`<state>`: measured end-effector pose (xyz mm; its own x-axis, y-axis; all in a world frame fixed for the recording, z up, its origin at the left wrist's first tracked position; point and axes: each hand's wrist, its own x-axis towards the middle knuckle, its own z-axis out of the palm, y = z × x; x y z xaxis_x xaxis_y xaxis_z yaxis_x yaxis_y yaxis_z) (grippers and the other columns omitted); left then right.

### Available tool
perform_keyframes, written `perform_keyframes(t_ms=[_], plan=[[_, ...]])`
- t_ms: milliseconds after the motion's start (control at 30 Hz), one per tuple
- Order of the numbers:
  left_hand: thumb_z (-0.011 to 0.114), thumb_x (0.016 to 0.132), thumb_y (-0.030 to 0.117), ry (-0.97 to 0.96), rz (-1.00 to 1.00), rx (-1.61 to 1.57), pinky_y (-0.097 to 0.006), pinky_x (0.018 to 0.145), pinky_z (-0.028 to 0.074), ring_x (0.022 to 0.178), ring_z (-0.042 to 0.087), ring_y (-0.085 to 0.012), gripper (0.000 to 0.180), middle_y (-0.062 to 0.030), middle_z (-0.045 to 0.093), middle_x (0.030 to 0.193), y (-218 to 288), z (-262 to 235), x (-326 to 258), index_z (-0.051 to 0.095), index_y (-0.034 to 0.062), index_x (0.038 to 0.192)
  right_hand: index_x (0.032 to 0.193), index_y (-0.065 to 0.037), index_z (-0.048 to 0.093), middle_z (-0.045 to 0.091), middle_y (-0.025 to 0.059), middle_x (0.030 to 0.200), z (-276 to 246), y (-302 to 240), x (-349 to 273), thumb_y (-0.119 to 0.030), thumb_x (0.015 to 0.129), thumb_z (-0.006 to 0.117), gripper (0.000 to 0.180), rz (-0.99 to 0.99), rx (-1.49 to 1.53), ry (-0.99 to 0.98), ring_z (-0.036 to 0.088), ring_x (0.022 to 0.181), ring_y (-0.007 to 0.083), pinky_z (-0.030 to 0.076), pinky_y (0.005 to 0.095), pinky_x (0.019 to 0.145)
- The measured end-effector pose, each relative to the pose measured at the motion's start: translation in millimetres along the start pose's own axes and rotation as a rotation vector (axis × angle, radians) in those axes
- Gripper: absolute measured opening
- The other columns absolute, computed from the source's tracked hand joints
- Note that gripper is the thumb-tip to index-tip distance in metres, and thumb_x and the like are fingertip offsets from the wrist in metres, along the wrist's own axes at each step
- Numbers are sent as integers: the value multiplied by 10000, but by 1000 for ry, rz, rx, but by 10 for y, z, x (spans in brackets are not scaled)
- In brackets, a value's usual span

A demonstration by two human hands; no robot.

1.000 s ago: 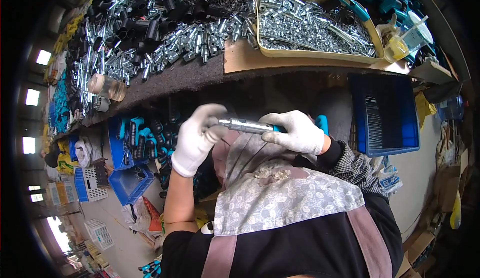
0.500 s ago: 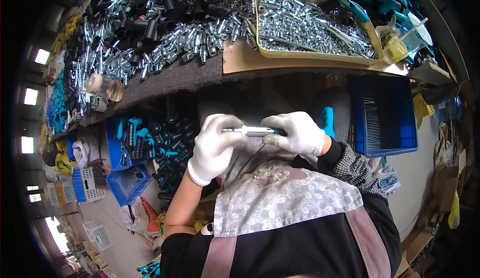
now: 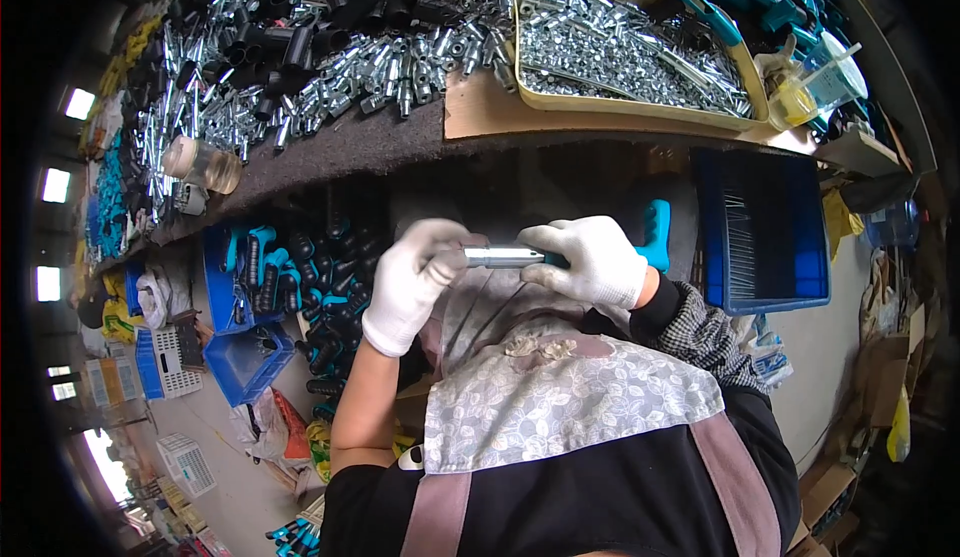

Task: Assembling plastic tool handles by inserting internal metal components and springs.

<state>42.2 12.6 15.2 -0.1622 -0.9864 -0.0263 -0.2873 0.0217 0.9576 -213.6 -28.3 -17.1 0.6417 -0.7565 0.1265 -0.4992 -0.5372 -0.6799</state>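
A tool with a silver metal barrel [image 3: 503, 257] and a teal grip [image 3: 655, 235] is held crosswise in front of my apron. My right hand [image 3: 592, 262], in a white glove, wraps round its body between the barrel and the grip. My left hand [image 3: 412, 282], gloved too and slightly blurred, has its fingers closed at the barrel's left end. Whatever small part may be between the left fingers is hidden.
A workbench ahead carries heaps of metal fittings [image 3: 400, 75], a yellow-rimmed tray [image 3: 640, 112] of small metal parts and a clear jar [image 3: 203, 165]. At right stands a blue crate [image 3: 765, 302]. Several teal-and-black handles [image 3: 335, 307] lie at left.
My left hand has shifted slightly left along the barrel, leaving more of its silver surface in view. My right hand keeps its hold, almost in the same place.
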Motion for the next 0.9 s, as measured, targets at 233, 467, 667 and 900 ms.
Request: perform_keyframes(t_ms=[233, 467, 667, 900], plan=[[697, 767, -14, 119, 568, 541, -350, 796, 554, 984, 638, -320, 268, -136, 655, 1070, 19, 95, -44, 692, 53, 1026, 1142, -47, 692, 702, 181, 921, -30, -4, 24, -301, 802, 753, 429, -23, 11, 10, 692, 804, 365, 556, 403, 708], [725, 818, 46, 45, 683, 562, -339, 806, 550, 983, 654, -301, 264, -121, 686, 1046, -11, 38, 19, 703, 29, 1081, 1152, -72, 690, 699, 153, 896, 5, 39, 37, -330, 817, 738, 425, -78, -4, 45, 696, 785, 333, 558, 396, 689], [803, 801, 183, -44, -41, 28, -318, 750, 559, 885, 687, -224, 389, -143, 693, 1009, -2, 58, 5, 667, 4, 1119, 1149, -36, 690, 708, 182, 935, -42, -33, 49, -295, 800, 764, 441, -41, -58, 11, 701, 823, 354, 561, 398, 726], [709, 710, 14, -70, 790, 535, -409, 850, 542, 992, 636, -324, 294, -111, 660, 1081, 165, 40, 74, 719, 145, 973, 1138, -45, 697, 711, 188, 966, -184, 109, 71, -335, 809, 742, 441, -110, 292, -96, 696, 871, 365, 551, 409, 771]])
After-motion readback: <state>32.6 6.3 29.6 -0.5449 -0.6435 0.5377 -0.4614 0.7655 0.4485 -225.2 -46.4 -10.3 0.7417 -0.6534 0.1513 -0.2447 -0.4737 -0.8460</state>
